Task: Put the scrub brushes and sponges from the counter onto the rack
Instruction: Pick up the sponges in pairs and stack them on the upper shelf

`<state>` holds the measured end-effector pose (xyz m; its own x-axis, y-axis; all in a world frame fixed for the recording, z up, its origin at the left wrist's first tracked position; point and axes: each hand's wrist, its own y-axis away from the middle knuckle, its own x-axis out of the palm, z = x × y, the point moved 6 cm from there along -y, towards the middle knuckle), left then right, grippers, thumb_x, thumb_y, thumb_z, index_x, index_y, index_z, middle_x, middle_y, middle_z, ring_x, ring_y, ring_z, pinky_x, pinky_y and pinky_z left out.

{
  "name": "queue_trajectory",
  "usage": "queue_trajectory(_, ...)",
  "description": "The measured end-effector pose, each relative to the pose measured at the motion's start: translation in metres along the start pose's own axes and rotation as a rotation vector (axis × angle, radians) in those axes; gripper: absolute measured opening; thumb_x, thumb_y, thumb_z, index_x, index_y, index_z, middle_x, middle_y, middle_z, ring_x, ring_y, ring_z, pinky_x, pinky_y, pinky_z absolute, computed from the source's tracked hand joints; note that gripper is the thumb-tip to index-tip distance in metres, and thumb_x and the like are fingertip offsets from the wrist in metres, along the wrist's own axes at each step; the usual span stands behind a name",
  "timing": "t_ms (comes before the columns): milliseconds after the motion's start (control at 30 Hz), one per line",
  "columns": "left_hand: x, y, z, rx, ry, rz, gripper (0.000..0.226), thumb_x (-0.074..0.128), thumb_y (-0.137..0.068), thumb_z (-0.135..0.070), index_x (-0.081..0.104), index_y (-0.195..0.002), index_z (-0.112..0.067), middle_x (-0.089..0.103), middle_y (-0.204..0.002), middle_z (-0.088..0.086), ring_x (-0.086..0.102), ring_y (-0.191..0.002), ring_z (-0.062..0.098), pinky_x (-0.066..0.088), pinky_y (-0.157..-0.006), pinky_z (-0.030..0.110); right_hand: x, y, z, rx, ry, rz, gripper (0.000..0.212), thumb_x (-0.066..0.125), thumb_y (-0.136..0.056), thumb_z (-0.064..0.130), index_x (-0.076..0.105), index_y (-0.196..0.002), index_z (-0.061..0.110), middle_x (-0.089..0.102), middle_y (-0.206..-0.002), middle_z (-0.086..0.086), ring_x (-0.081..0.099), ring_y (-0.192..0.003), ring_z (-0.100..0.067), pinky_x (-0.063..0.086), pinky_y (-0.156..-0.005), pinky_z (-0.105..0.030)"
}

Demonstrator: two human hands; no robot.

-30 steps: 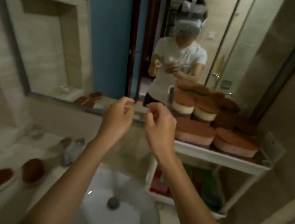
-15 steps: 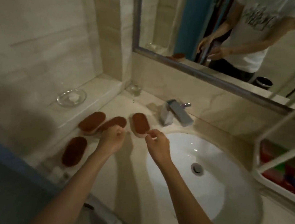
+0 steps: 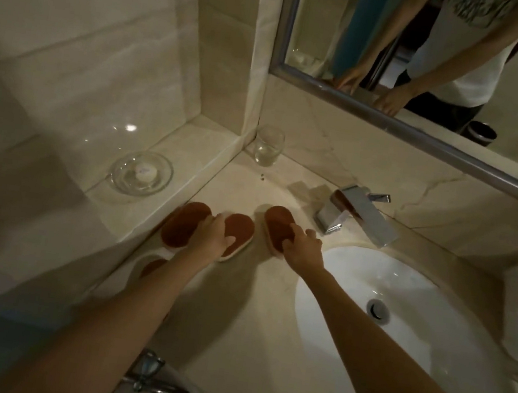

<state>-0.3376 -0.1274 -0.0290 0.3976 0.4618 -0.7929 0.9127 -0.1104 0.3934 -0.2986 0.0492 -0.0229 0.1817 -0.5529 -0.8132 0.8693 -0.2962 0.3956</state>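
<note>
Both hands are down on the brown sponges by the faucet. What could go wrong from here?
1. The left hand spans two touching sponges; lifting one may drag the other.
2. The right hand works close to the sink rim; its sponge could slip in.
3. The sponge under the left forearm is easily missed.

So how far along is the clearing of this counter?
Nothing on the rack can be judged from this view. The left hand rests on the middle sponge and the right hand on the sponge by the tap. All four remain on the counter, including the far-left sponge and a half-hidden one.
</note>
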Motion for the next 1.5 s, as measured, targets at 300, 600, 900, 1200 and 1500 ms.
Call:
queue_trajectory(300, 0.018, -0.014, -0.007, 0.062, -0.338, -0.110, 0.075, 0.064, -0.082, -0.041, 0.031, -0.139, -0.007, 0.034, -0.140, 0.015, 0.033, -0.128, 0.030, 0.032, -0.107, 0.038, 0.013, -0.031, -0.009, 0.110, -0.021, -0.035, 0.059, 0.071, -0.077, 0.021, 0.040, -0.125, 0.005, 0.047, -0.127, -0.015, 0.050, -0.116, -0.032, 0.047, -0.099, -0.045)
queue_trajectory(600, 0.022, 0.011, -0.021, 0.079, 0.111, -0.284, 0.056, 0.065, -0.084, -0.012, 0.036, -0.132, -0.008, 0.049, -0.131, 0.014, 0.049, -0.123, 0.029, 0.043, -0.103, 0.037, 0.005, -0.015, -0.028, 0.106, -0.030, -0.029, 0.057, 0.072, -0.077, 0.029, 0.047, -0.122, 0.005, 0.050, -0.124, -0.014, 0.053, -0.111, -0.028, 0.049, -0.096, -0.037)
queue_trajectory(900, -0.027, 0.055, -0.099, 0.114, 0.351, -0.411, 0.039, 0.060, -0.084, -0.009, 0.047, -0.121, -0.009, 0.044, -0.127, 0.011, 0.054, -0.112, 0.027, 0.042, -0.085, 0.027, -0.090, 0.047, -0.037, -0.013, -0.178, -0.311, 0.042, 0.072, -0.076, 0.025, 0.051, -0.107, 0.004, 0.052, -0.116, -0.014, 0.059, -0.094, -0.029, 0.049, -0.079, -0.033)
queue_trajectory(1200, -0.061, 0.152, -0.267, 0.478, 0.681, -0.438, 0.043, 0.064, -0.084, -0.013, 0.046, -0.123, -0.012, 0.051, -0.126, 0.008, 0.053, -0.114, 0.023, 0.041, -0.086, 0.025, -0.239, 0.165, -0.093, -0.125, -0.428, -0.739, 0.039, 0.071, -0.079, 0.028, 0.048, -0.107, 0.015, 0.053, -0.094, 0.003, 0.058, -0.087, -0.015, 0.053, -0.076, -0.030)
queue_trajectory(1500, -0.023, 0.258, -0.451, 0.851, 0.742, -0.253, 0.046, 0.061, -0.087, -0.016, 0.039, -0.128, -0.011, 0.051, -0.124, 0.006, 0.054, -0.109, 0.018, 0.045, -0.085, 0.026, -0.372, 0.271, -0.215, -0.044, -0.441, -1.079, 0.042, 0.070, -0.080, 0.031, 0.052, -0.112, 0.010, 0.056, -0.094, 0.002, 0.058, -0.089, -0.017, 0.046, -0.066, -0.021)
